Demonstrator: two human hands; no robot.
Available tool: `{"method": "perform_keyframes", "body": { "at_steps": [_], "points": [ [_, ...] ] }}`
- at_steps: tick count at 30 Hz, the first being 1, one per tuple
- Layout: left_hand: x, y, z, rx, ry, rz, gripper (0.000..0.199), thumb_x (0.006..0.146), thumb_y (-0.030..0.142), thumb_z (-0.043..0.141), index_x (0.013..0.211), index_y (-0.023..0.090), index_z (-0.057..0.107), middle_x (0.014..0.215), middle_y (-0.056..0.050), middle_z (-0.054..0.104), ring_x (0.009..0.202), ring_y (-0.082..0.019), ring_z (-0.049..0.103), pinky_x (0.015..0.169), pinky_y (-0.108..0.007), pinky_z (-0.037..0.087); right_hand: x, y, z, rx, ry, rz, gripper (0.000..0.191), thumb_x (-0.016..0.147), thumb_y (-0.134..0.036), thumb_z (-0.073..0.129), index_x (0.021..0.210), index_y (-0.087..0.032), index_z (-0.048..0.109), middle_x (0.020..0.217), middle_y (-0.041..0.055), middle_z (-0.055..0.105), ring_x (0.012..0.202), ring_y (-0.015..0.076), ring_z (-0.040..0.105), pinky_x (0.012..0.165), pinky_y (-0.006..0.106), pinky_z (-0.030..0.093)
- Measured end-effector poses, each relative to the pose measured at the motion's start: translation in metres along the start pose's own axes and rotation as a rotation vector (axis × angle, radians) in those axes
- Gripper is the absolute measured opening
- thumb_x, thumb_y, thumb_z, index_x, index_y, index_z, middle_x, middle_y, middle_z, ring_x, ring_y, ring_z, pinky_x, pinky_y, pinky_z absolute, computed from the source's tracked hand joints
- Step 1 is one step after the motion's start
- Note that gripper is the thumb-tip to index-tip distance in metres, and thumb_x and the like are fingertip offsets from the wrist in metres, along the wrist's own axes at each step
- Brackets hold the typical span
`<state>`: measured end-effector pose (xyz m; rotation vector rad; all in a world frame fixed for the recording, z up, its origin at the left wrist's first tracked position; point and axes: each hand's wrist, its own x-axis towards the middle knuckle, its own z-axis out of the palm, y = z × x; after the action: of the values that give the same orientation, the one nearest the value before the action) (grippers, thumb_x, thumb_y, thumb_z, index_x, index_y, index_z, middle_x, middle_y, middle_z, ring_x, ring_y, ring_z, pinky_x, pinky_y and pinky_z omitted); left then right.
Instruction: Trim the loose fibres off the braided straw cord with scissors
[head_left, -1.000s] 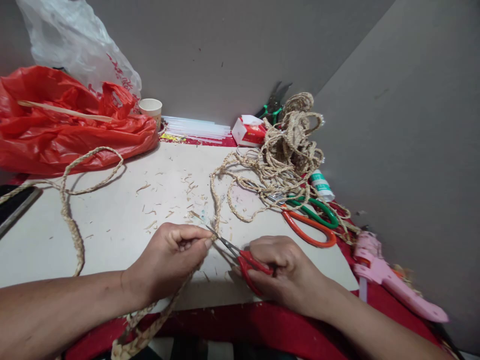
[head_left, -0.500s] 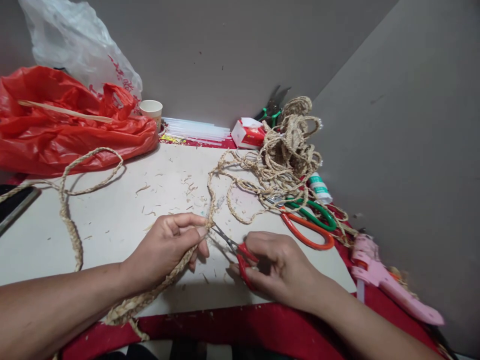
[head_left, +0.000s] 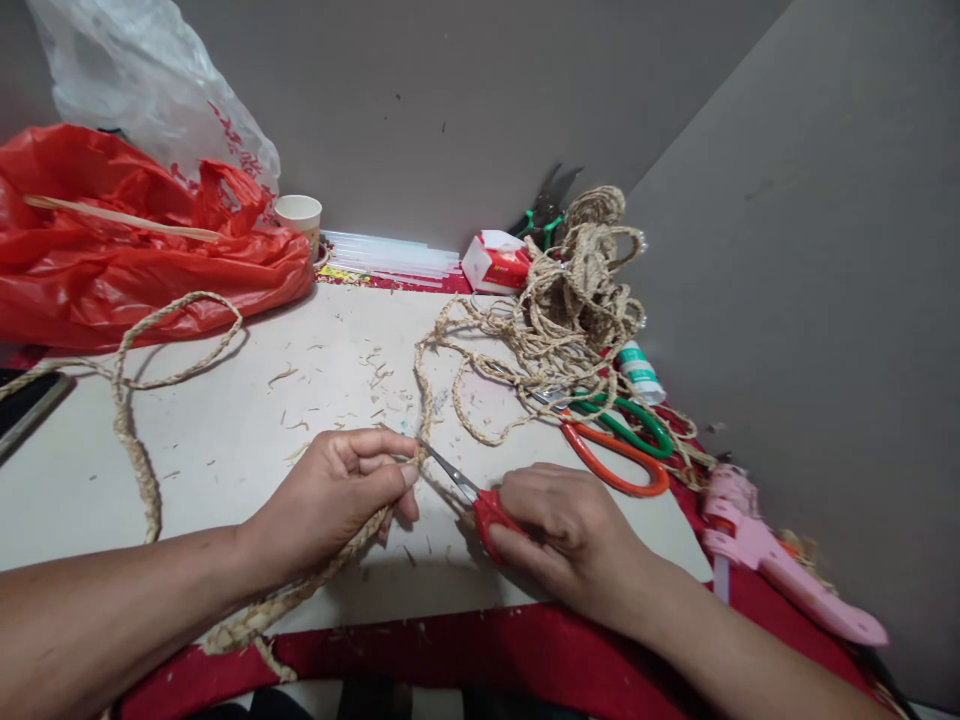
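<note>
Between the thumb and fingers of my left hand (head_left: 349,485) is pinched a braided straw rope (head_left: 426,385). The rope runs up from the fingertips toward a tangled pile, and a thicker stretch passes below the hand to the table's front edge. My right hand (head_left: 562,525) grips small scissors (head_left: 469,487) by their red handles. The blades look closed, with their tips at the rope right beside my left fingertips. Whether the tips cut or only touch it, I cannot tell.
Coiled straw braid (head_left: 585,270) is heaped at the back right, near larger scissors (head_left: 619,460) with orange and green handles. A pink glue gun (head_left: 787,570) lies at the right. A red plastic bag (head_left: 150,270), a paper cup (head_left: 300,215) and clear sticks (head_left: 390,255) stand behind.
The red scissor handles have come together and the blades have closed at the rope. My left hand keeps its pinch in nearly the same place.
</note>
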<state>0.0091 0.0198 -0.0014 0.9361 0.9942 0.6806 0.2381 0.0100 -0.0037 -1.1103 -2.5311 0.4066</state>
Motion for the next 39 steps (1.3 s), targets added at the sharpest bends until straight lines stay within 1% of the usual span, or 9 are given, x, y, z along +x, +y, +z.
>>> {"method": "perform_keyframes", "body": {
  "at_steps": [4, 8, 11, 16, 19, 25, 33, 36, 39],
  "points": [
    [0.003, -0.001, -0.001, -0.072, -0.012, 0.032, 0.022, 0.082, 0.029, 0.062, 0.097, 0.013, 0.06, 0.064, -0.001, 0.063, 0.045, -0.008, 0.05, 0.048, -0.021, 0.041, 0.0, 0.0, 0.0, 0.065, 0.016, 0.015, 0.031, 0.085, -0.018, 0.049, 0.055, -0.019, 0.038, 0.051, -0.0031, 0.039, 0.049, 0.0093, 0.036, 0.052, 0.024, 0.025],
    [0.008, -0.004, -0.005, -0.155, -0.057, 0.047, 0.024, 0.084, 0.033, 0.06, 0.098, 0.013, 0.062, 0.068, 0.0, 0.062, 0.045, -0.007, 0.051, 0.048, -0.023, 0.045, 0.001, 0.002, 0.004, 0.079, -0.027, 0.072, 0.029, 0.08, -0.018, 0.054, 0.056, -0.019, 0.038, 0.054, -0.0031, 0.04, 0.052, 0.0094, 0.037, 0.052, 0.023, 0.025],
    [0.01, -0.005, -0.007, -0.207, -0.065, 0.041, 0.026, 0.081, 0.031, 0.065, 0.099, 0.013, 0.061, 0.069, 0.0, 0.061, 0.046, -0.008, 0.052, 0.049, -0.024, 0.047, 0.002, 0.001, 0.005, 0.079, -0.055, 0.104, 0.028, 0.079, -0.02, 0.057, 0.056, -0.018, 0.04, 0.055, -0.0029, 0.042, 0.053, 0.0095, 0.038, 0.052, 0.024, 0.025],
    [0.008, 0.003, -0.008, -0.257, -0.054, 0.027, 0.026, 0.074, 0.026, 0.073, 0.091, 0.014, 0.059, 0.07, 0.0, 0.064, 0.049, -0.009, 0.056, 0.052, -0.024, 0.049, 0.003, 0.0, 0.003, 0.091, -0.03, 0.107, 0.029, 0.079, -0.021, 0.056, 0.056, -0.019, 0.037, 0.054, -0.0028, 0.041, 0.052, 0.0098, 0.036, 0.051, 0.024, 0.025],
    [0.009, 0.005, -0.008, -0.275, -0.051, 0.005, 0.024, 0.072, 0.024, 0.074, 0.087, 0.014, 0.057, 0.072, -0.002, 0.066, 0.051, -0.009, 0.057, 0.053, -0.023, 0.049, 0.002, 0.001, 0.004, 0.091, -0.03, 0.109, 0.029, 0.078, -0.02, 0.055, 0.057, -0.02, 0.036, 0.055, -0.0028, 0.041, 0.052, 0.0101, 0.037, 0.051, 0.024, 0.025],
    [0.011, 0.001, -0.01, -0.324, -0.136, -0.022, 0.019, 0.079, 0.028, 0.067, 0.088, 0.015, 0.058, 0.073, -0.001, 0.065, 0.051, -0.01, 0.057, 0.055, -0.025, 0.049, 0.002, 0.002, 0.004, 0.064, -0.074, 0.113, 0.028, 0.081, -0.024, 0.058, 0.058, -0.019, 0.043, 0.056, -0.0025, 0.043, 0.052, 0.0099, 0.038, 0.051, 0.024, 0.025],
    [0.009, 0.007, -0.009, -0.366, -0.133, -0.072, 0.014, 0.075, 0.019, 0.069, 0.08, 0.015, 0.056, 0.07, -0.001, 0.063, 0.055, -0.009, 0.056, 0.059, -0.025, 0.047, 0.0, 0.002, 0.003, 0.085, -0.047, 0.087, 0.029, 0.08, -0.021, 0.059, 0.058, -0.019, 0.04, 0.056, -0.0031, 0.04, 0.053, 0.01, 0.036, 0.052, 0.024, 0.025],
    [0.008, 0.007, -0.009, -0.369, -0.121, -0.06, 0.012, 0.074, 0.014, 0.067, 0.078, 0.015, 0.056, 0.069, 0.0, 0.061, 0.057, -0.01, 0.056, 0.061, -0.025, 0.045, -0.001, 0.003, 0.003, 0.081, -0.043, 0.091, 0.028, 0.08, -0.022, 0.059, 0.058, -0.019, 0.041, 0.056, -0.003, 0.04, 0.053, 0.0103, 0.036, 0.052, 0.024, 0.025],
    [0.009, 0.004, -0.009, -0.362, -0.111, -0.049, 0.015, 0.071, 0.013, 0.069, 0.075, 0.015, 0.055, 0.066, 0.001, 0.058, 0.057, -0.01, 0.055, 0.061, -0.024, 0.042, 0.0, 0.003, 0.003, 0.065, -0.05, 0.095, 0.029, 0.08, -0.023, 0.058, 0.057, -0.019, 0.042, 0.056, -0.0028, 0.041, 0.053, 0.0104, 0.037, 0.052, 0.024, 0.025]
  ]
}}
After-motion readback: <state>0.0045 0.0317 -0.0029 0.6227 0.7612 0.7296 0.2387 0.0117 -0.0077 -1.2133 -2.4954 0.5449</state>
